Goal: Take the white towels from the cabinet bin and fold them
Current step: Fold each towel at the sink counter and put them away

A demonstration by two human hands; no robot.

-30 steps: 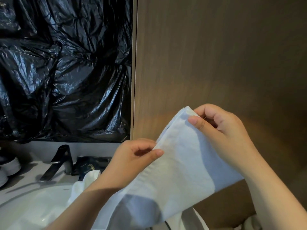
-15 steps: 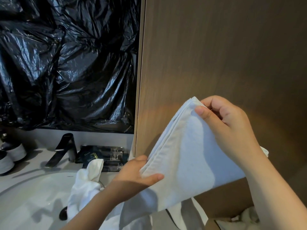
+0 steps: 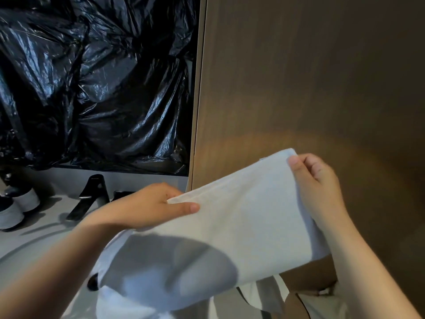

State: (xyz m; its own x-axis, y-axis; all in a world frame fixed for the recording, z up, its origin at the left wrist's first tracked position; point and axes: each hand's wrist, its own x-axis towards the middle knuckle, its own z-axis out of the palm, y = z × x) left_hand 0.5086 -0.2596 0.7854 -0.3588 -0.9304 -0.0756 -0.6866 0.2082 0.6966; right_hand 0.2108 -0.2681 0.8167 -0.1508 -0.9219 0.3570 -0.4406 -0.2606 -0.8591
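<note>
While both hands, left hand (image 3: 147, 208) and right hand (image 3: 317, 180), pinch the white towel (image 3: 241, 222), a wooden panel (image 3: 310, 88) rises just behind; black faucet (image 3: 92, 194) stands left.

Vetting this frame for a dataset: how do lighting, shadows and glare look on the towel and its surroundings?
Head view: broad dark shadow covers the lower white towel; head view: warm glow patches the wooden panel above the right hand; head view: glare streaks the black plastic sheeting.

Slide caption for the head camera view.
Left hand and right hand pinch the upper corners of a white towel near the sink.
</note>
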